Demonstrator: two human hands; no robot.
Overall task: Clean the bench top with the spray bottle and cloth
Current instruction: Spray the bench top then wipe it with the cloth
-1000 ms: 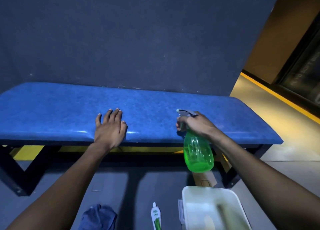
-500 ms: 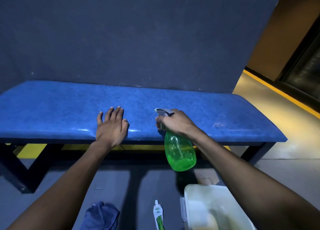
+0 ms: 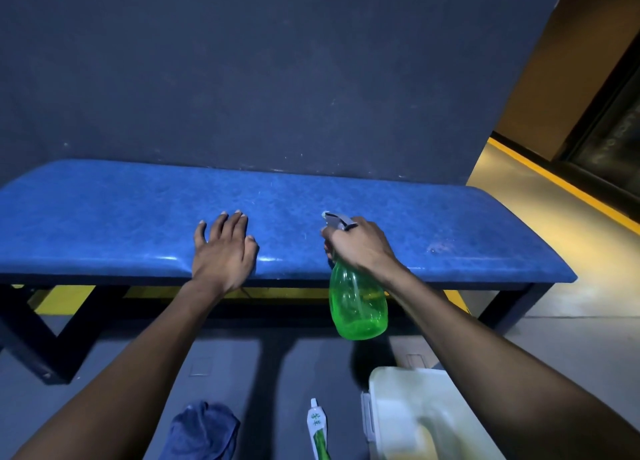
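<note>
The blue padded bench top (image 3: pixel 104 210) runs across the view against a dark wall. My left hand (image 3: pixel 223 250) lies flat on its front edge, fingers spread, holding nothing. My right hand (image 3: pixel 360 246) grips the neck of a green translucent spray bottle (image 3: pixel 356 304) with a grey trigger head, held over the bench's front edge right of centre, nozzle pointing left. A wet patch (image 3: pixel 440 248) shows on the bench's right part. A dark blue cloth (image 3: pixel 202 432) lies crumpled on the floor at the bottom left.
A white plastic tub (image 3: pixel 391 407) stands on the floor at the bottom right. A small green-and-white tube (image 3: pixel 318 428) lies beside it. Dark bench legs (image 3: pixel 31 342) stand at left and right. Yellow floor lines run under the bench and at the far right.
My right hand has carried the spray bottle leftward along the bench front, from the right part toward the centre. My left hand has stayed flat on the bench.
</note>
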